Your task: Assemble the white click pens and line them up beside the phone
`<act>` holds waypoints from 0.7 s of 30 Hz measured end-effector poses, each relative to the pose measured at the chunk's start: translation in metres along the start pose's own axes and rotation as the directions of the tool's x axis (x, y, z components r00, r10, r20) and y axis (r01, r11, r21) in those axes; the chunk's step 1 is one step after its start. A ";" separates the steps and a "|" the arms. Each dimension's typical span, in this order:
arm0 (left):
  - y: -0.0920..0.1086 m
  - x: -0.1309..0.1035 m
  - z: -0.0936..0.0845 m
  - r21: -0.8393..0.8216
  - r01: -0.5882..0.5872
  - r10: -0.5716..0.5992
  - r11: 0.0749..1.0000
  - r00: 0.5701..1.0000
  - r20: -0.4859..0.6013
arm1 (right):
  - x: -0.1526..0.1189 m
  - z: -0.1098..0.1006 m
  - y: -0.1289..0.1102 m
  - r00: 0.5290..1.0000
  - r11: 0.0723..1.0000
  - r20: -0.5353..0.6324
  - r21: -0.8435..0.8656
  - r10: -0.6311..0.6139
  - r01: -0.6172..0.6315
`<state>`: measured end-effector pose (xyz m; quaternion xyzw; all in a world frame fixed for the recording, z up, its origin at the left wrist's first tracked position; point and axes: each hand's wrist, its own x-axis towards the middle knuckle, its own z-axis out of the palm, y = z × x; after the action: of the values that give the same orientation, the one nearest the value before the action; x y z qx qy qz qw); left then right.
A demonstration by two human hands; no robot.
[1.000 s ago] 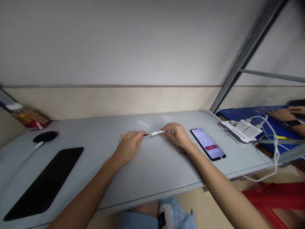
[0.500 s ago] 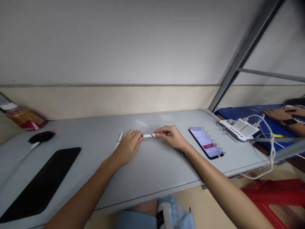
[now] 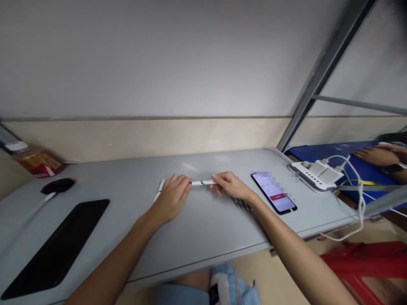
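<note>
A white pen (image 3: 197,183) with a dark band spans the gap between my two hands, just above the grey table. My left hand (image 3: 173,192) is closed around its left end. At the right end, where a clip shows, my right hand (image 3: 229,184) pinches it between thumb and fingers. Another white pen (image 3: 159,189) lies just left of my left hand, partly hidden by it. Under my right wrist several pens with shiny metal ends (image 3: 242,204) lie on the table, mostly covered by the arm.
A phone (image 3: 274,192) with a lit screen lies right of my hands, near a white power strip (image 3: 313,176) with cables. At left are a black mat (image 3: 57,250), a black round charger (image 3: 57,185) and a bottle (image 3: 38,161). Another person's hands (image 3: 378,156) rest at far right.
My right hand has shifted slightly right along the pen, so more of the pen and its clip now show between my hands. My left hand keeps its hold.
</note>
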<state>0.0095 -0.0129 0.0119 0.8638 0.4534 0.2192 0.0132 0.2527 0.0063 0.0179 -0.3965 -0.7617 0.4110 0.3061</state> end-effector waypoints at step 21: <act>0.002 0.000 0.000 -0.034 0.007 -0.005 0.999 0.999 0.050 | -0.001 0.000 0.000 0.998 0.998 0.052 0.052 -0.026 0.024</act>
<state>0.0115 -0.0142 0.0125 0.8672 0.4517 0.2055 0.0400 0.2532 0.0057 0.0181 -0.3679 -0.7635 0.4371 0.3011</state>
